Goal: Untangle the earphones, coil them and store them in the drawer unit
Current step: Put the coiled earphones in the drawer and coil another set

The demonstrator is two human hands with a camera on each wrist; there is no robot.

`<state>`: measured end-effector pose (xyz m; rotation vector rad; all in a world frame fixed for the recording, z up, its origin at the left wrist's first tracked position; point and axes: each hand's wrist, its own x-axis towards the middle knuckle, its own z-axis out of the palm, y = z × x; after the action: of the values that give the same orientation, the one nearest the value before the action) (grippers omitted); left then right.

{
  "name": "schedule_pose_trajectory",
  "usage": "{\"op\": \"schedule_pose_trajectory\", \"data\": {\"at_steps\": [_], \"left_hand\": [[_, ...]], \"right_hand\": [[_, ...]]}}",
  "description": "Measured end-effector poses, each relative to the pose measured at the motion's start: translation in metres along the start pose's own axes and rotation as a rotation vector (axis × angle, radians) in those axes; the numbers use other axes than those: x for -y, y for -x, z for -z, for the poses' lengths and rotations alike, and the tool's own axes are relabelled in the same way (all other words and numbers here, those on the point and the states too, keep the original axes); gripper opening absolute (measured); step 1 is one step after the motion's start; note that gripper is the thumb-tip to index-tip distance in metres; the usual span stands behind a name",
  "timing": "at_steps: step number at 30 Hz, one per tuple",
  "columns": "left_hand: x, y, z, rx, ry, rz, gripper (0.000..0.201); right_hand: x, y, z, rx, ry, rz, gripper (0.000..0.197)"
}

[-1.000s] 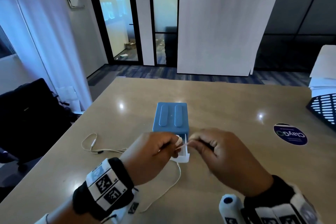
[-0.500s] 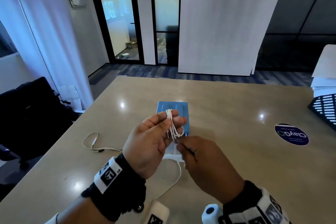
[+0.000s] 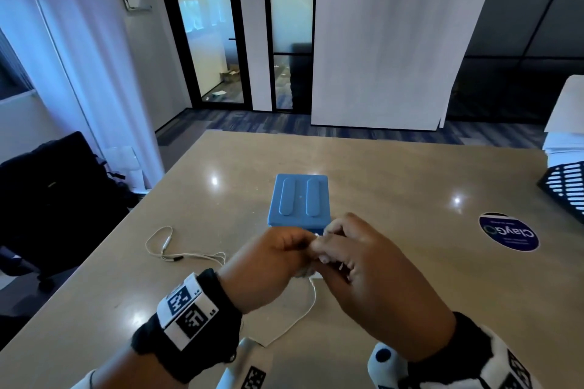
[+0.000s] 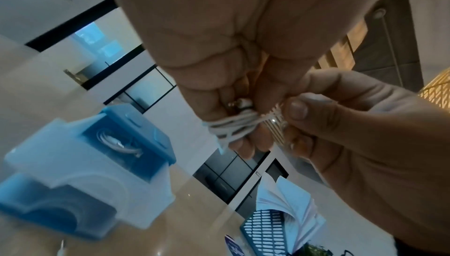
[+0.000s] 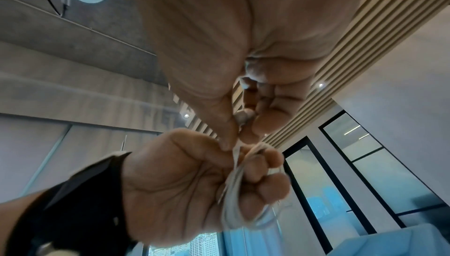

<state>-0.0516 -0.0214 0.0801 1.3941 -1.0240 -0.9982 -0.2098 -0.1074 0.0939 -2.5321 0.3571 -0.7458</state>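
Note:
The white earphone cable [image 4: 233, 125] is wound in several turns round the fingers of my left hand [image 3: 303, 243], which curl over the coil [image 5: 233, 202]. My right hand [image 3: 328, 249] meets the left and pinches the cable at the coil between thumb and fingertips [image 4: 295, 109]. Both hands hover just in front of the blue drawer unit [image 3: 300, 202]. Its white drawer [image 4: 85, 173] is pulled out, and another coiled white cable [image 4: 116, 144] lies inside. The loose cable tail [image 3: 303, 316] hangs from my hands and runs left across the table to its end [image 3: 177, 254].
A round blue sticker [image 3: 508, 235] is on the table at the right. A black mesh tray [image 3: 565, 186] and stacked white paper [image 3: 565, 123] sit at the right edge. A black chair [image 3: 47, 199] stands left of the table [image 3: 395, 183].
My left hand has dropped from its raised, fingers-out pose and curled over the coil. My right hand has risen to meet it.

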Motion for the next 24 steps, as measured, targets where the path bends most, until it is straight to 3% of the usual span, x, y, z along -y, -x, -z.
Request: {"op": "schedule_pose_trajectory", "data": {"at_steps": [3, 7, 10, 14, 19, 24], "left_hand": [[0.0, 0.005, -0.002, 0.131, 0.115, 0.101, 0.025], [0.005, 0.012, -0.002, 0.267, 0.17, 0.151, 0.018], [0.008, 0.013, 0.0, 0.241, 0.22, 0.205, 0.013], [0.005, 0.013, 0.003, 0.204, 0.378, 0.222, 0.021], [0.002, 0.012, 0.011, 0.187, 0.429, 0.207, 0.027], [-0.005, 0.013, 0.008, 0.201, 0.369, 0.147, 0.021]], "right_hand": [[-0.009, -0.002, 0.009, 0.033, -0.088, 0.01, 0.02], [-0.02, -0.002, 0.007, 0.002, -0.27, -0.031, 0.023], [-0.028, 0.0, -0.002, -0.001, -0.497, -0.23, 0.023], [-0.032, 0.009, -0.011, 0.22, -1.047, -0.486, 0.038], [-0.033, 0.015, -0.015, 0.215, -1.196, -0.502, 0.037], [-0.039, 0.018, -0.015, 0.236, -1.451, -0.539, 0.067]]}}
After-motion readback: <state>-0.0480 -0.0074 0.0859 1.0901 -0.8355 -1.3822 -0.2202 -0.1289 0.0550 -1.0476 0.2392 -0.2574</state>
